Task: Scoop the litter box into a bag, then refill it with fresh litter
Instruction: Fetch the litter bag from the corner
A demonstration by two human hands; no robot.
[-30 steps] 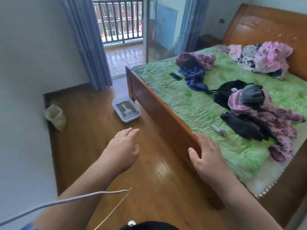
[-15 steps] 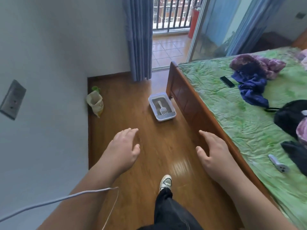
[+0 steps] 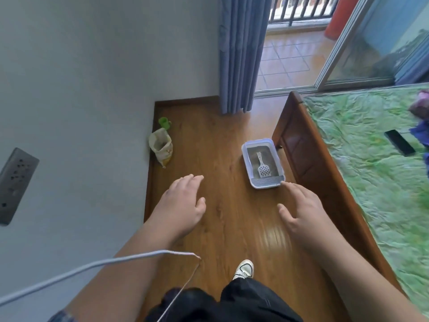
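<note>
A pale blue litter box (image 3: 246, 168) stands on the wooden floor beside the foot of the bed. A white slotted scoop (image 3: 263, 168) lies inside it on grey litter. An open yellowish bag (image 3: 161, 148) leans against the left wall, with a small green cup (image 3: 164, 122) behind it. My left hand (image 3: 183, 205) hovers over the floor with relaxed fingers, holding nothing. My right hand (image 3: 301, 212) is held out empty, its fingertips showing just below the box's near corner.
The wooden bed frame (image 3: 311, 163) runs along the right, with a green cover and a dark phone (image 3: 399, 142) on it. A blue curtain (image 3: 241, 54) hangs ahead by an open balcony door. A grey cable (image 3: 97, 266) crosses my left arm. My shoe (image 3: 243, 268) is on the floor.
I have walked closer to the litter box and turned left. My right hand left the bed frame and now hovers near the box. Both hands stay empty.
</note>
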